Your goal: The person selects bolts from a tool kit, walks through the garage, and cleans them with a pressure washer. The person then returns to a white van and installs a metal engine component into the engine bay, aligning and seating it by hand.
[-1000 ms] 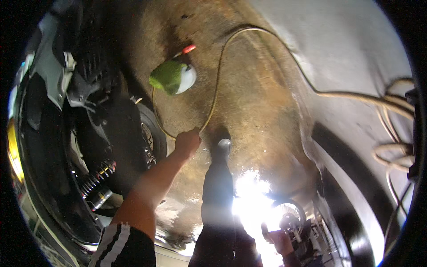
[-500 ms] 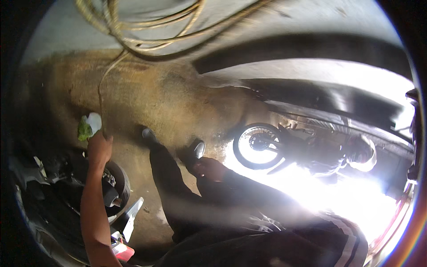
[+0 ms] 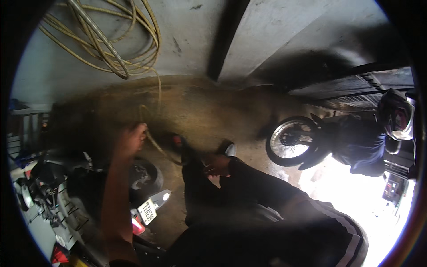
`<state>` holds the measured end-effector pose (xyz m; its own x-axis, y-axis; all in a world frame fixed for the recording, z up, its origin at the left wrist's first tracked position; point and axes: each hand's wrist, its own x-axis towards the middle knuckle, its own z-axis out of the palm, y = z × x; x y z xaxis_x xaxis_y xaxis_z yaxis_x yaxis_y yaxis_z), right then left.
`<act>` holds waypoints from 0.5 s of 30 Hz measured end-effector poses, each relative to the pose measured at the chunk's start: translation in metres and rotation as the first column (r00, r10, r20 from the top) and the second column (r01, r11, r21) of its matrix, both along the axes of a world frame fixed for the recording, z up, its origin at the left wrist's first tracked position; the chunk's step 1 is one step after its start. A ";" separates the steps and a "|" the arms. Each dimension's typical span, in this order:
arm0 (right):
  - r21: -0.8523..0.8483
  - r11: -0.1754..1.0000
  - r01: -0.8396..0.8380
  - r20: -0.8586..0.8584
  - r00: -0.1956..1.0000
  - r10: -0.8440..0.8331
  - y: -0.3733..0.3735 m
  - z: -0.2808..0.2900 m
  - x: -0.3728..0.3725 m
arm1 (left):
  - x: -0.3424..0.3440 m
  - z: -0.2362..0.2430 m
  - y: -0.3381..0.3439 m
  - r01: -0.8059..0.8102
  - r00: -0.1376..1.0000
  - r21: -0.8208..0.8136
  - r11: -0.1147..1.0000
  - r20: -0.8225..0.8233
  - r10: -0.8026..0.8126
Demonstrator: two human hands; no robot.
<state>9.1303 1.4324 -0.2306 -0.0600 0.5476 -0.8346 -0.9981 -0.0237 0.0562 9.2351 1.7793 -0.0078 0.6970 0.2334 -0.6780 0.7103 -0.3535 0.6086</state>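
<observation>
My left hand (image 3: 132, 137), smeared by motion, is closed at a thin yellow hose (image 3: 155, 143) above the dark wet floor. From the fingers the hose curves down and right to my trouser leg, where its far part is lost against the dark cloth. My right hand (image 3: 217, 166) is low beside my knee, fingers curled; what they hold, if anything, is hidden. The rest of the hose hangs in yellow coils (image 3: 144, 49) at the grey wall, one strand dropping to the floor.
A parked motorcycle with a rear tyre (image 3: 149, 178) and number plate (image 3: 147, 211) stands at lower left, close to my left forearm. At right is another motorcycle's spoked wheel (image 3: 291, 141), with a helmeted person (image 3: 362, 144) beside it. Glaring light floods the lower right.
My left hand has shifted right in the picture, and the green-and-white thing at it no longer shows. The hose now loops toward my leg. The whole view has turned.
</observation>
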 end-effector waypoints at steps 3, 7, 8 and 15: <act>-0.118 0.983 0.138 -0.191 0.969 -0.159 -0.007 0.004 0.012 | -0.012 0.072 -0.065 -0.217 0.966 -0.336 0.917 0.061 0.251; -0.178 0.757 0.629 0.136 0.778 -0.614 -0.056 -0.025 0.029 | -0.034 0.136 -0.102 -0.224 0.960 -0.406 0.886 0.066 0.273; -0.158 0.692 0.704 0.254 0.706 -0.661 -0.081 -0.035 0.047 | -0.043 0.143 -0.100 -0.242 0.955 -0.452 0.859 0.047 0.294; 0.126 0.673 0.729 0.453 0.561 -0.693 -0.266 0.061 0.226 | -0.082 0.086 -0.039 -0.326 0.935 -0.566 0.757 -0.076 0.345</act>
